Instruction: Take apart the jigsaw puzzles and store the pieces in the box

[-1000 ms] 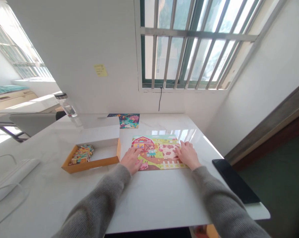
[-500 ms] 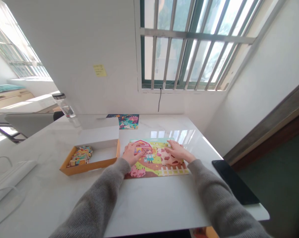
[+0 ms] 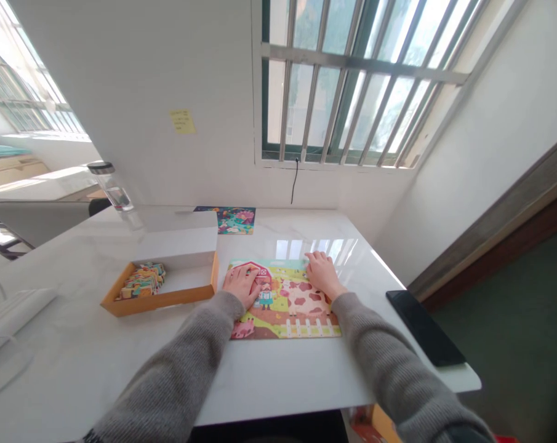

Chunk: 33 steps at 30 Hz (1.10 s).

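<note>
A colourful farm picture [image 3: 306, 301] with a cow, a red barn, a farmer and a white fence lies flat on the white table. My left hand [image 3: 242, 285] rests on its left side over the barn, fingers spread. On the upper right part lies my right hand [image 3: 322, 272], fingers apart and reaching to the picture's top edge. Neither hand grips anything. To the left stands an open orange box [image 3: 162, 301] with many small puzzle pieces [image 3: 142, 281] heaped in its left end.
A dark picture sheet [image 3: 236, 220] lies near the wall. A clear bottle [image 3: 114, 189] stands at the back left. A black tablet-like slab [image 3: 423, 326] lies along the right edge. A white device with cables [image 3: 17, 314] sits at far left.
The view has shifted slightly. On the picture, my right hand has moved up towards the top edge, uncovering more of the cow. My left hand has stayed over the barn, turned a little.
</note>
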Each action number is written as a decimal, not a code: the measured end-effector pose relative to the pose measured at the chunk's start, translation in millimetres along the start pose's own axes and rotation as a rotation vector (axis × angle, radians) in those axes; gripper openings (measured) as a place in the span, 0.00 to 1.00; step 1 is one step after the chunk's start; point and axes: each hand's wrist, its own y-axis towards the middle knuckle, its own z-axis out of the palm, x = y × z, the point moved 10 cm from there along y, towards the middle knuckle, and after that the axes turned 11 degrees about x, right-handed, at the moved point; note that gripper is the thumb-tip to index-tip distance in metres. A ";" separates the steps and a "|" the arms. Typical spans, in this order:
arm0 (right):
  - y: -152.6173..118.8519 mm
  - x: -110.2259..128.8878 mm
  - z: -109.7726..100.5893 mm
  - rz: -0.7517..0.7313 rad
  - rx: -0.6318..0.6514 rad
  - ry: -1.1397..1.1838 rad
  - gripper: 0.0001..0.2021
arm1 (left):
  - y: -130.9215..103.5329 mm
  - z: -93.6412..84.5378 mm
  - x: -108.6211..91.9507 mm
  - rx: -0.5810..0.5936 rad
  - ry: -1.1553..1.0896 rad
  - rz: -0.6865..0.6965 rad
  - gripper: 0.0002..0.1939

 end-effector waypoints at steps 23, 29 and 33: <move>-6.4 -56.6 -5.8 0.128 -0.262 1.237 0.20 | 2.2 -2.0 -9.9 -0.089 -0.203 0.115 0.17; -24.6 50.1 -22.2 -0.215 -0.068 1.169 0.15 | 3.5 -11.1 -19.5 -0.081 -0.910 0.260 0.22; -33.7 94.6 -15.9 -0.363 0.058 1.123 0.15 | 4.8 4.1 -32.4 0.016 -1.142 0.305 0.18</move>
